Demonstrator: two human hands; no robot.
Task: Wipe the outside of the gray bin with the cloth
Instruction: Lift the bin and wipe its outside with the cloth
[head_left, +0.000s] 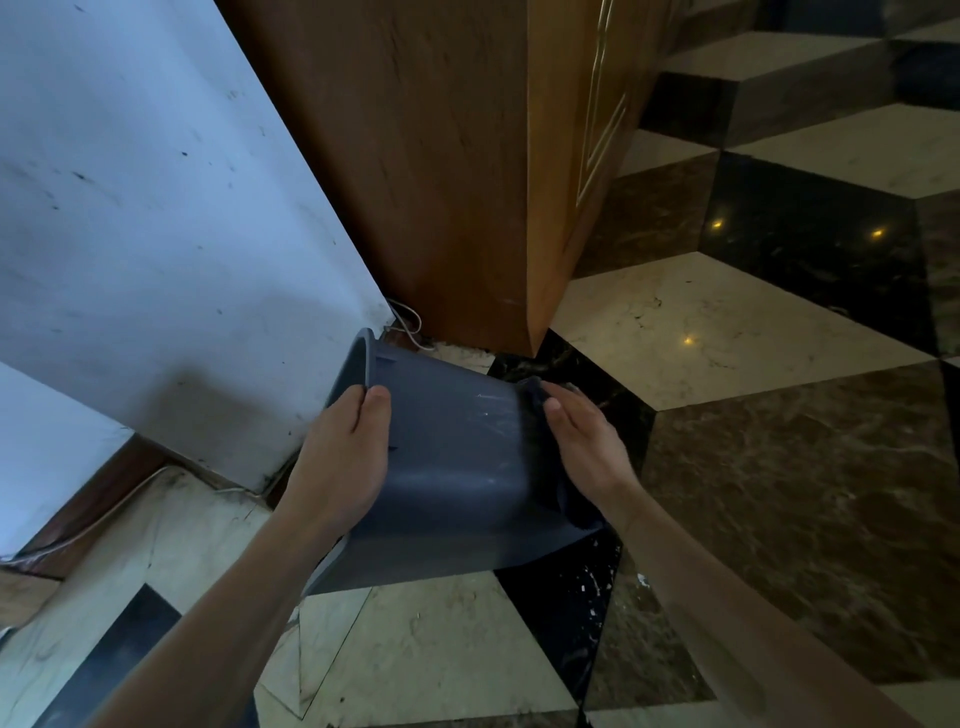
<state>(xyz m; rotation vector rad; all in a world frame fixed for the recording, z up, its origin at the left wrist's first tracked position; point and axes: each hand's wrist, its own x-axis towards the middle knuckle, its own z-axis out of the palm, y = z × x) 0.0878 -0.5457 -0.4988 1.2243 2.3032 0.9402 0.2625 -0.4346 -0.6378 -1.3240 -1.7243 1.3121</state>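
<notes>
The gray bin (452, 467) is tipped on its side above the floor, its open rim toward the left wall and its base toward the right. My left hand (340, 457) grips the rim, fingers curled over the edge and thumb on the outer wall. My right hand (584, 441) presses a dark cloth (558, 499) flat against the bin's base end. The cloth hangs down below my palm. Faint scratch marks show on the bin's side.
A scuffed white wall (156, 234) stands to the left, a wooden cabinet (441, 156) right behind the bin. Thin cables (408, 317) lie at the wall's foot. Glossy patterned marble floor (727, 338) spreads to the right and in front.
</notes>
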